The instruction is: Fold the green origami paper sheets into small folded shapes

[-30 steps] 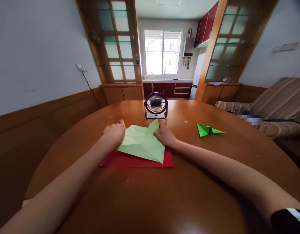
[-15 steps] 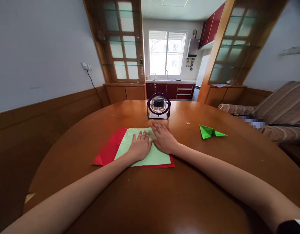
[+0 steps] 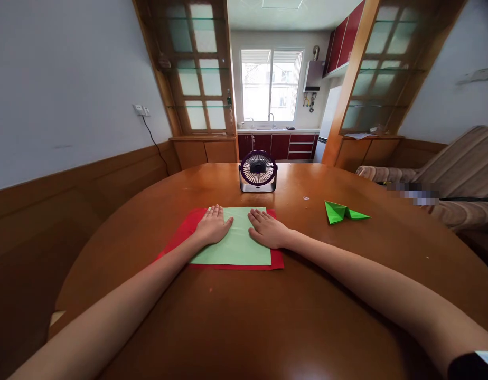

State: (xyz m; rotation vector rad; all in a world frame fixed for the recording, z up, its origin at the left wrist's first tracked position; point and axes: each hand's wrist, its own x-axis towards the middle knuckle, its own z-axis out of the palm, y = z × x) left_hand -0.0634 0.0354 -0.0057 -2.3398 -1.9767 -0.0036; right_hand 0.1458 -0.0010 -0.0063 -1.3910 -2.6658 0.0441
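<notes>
Head view: left hand [image 3: 213, 225] and right hand [image 3: 268, 229] lie flat, gripping nothing, green sheet [image 3: 238, 249] under both palms atop red sheet [image 3: 184, 227], seemingly smoothing step, next move likely needing even pressure.

The flat, rectangular paper sheet [image 3: 238, 250] is coloured plain pale green; the wider, smooth paper sheet [image 3: 184, 224] is coloured red. Bright green is seen on the folded, pointed paper shape [image 3: 335, 212]. The round fan [image 3: 258, 168] is rimmed in dark purple, and the upholstered armchair [image 3: 461, 163] is striped in beige and brown.
</notes>
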